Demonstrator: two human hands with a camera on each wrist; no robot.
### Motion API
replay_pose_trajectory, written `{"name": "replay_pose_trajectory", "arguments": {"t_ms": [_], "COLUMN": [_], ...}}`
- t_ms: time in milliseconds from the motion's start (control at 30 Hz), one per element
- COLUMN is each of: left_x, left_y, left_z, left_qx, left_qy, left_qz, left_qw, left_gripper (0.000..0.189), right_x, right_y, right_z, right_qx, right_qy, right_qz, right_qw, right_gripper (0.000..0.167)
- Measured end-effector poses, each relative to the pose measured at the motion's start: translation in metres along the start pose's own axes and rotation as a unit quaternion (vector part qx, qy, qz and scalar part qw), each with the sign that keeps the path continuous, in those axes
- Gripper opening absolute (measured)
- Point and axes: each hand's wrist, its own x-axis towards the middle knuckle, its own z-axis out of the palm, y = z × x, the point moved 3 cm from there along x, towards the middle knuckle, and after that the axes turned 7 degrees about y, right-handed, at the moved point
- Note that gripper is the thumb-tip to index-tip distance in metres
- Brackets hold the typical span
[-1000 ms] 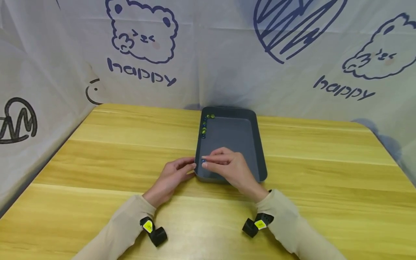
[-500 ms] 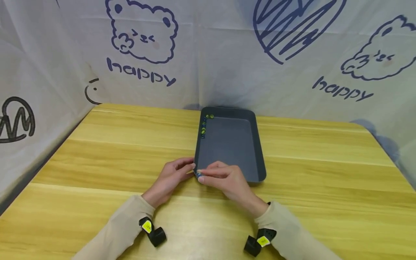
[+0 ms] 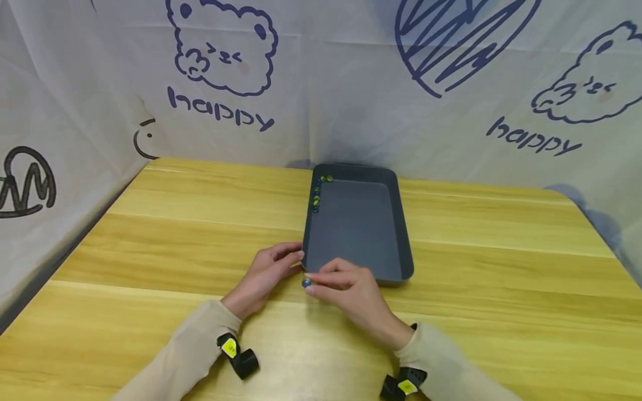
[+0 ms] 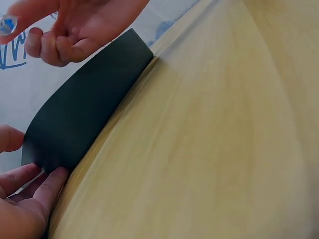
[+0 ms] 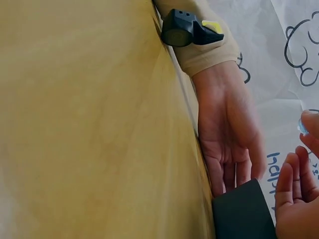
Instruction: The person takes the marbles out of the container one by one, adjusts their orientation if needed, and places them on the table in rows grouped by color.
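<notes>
As it pinches a marble (image 3: 306,283), the right hand (image 3: 357,288) hovers above the table (image 3: 476,250).

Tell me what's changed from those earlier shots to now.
The right hand has moved toward the person, carrying the blue marble in its fingers from over the gray tray to just past its near left corner in the head view. Nothing was newly grasped or released. The left hand stayed against the tray's left side, and the other marbles stayed put.

Glassy marble (image 3: 306,283), matt tray (image 3: 358,228), smooth wood-grain table (image 3: 501,267)
</notes>
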Motion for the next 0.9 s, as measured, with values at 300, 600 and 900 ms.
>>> {"name": "replay_pose_trajectory", "arguments": {"t_ms": [300, 600, 900], "left_x": [0.002, 0.001, 0.0], "left_y": [0.0, 0.002, 0.0], "left_z": [0.004, 0.003, 0.002], "left_qx": [-0.001, -0.002, -0.002], "left_qy": [-0.005, -0.001, 0.001], "left_qz": [0.0, 0.001, 0.003], "left_qw": [1.0, 1.0, 1.0], "left_gripper": [0.039, 0.038, 0.038], "right_x": [-0.007, -0.013, -0.004], "right_y": [0.004, 0.01, 0.018], "right_z": [-0.007, 0.0, 0.009], "right_qx": [-0.01, -0.043, -0.043], "right_qy": [-0.026, -0.035, -0.054], "right_qz": [0.028, 0.027, 0.059], "right_qw": [0.9992, 0.9981, 0.9959], "right_gripper": [0.026, 0.024, 0.024]}}
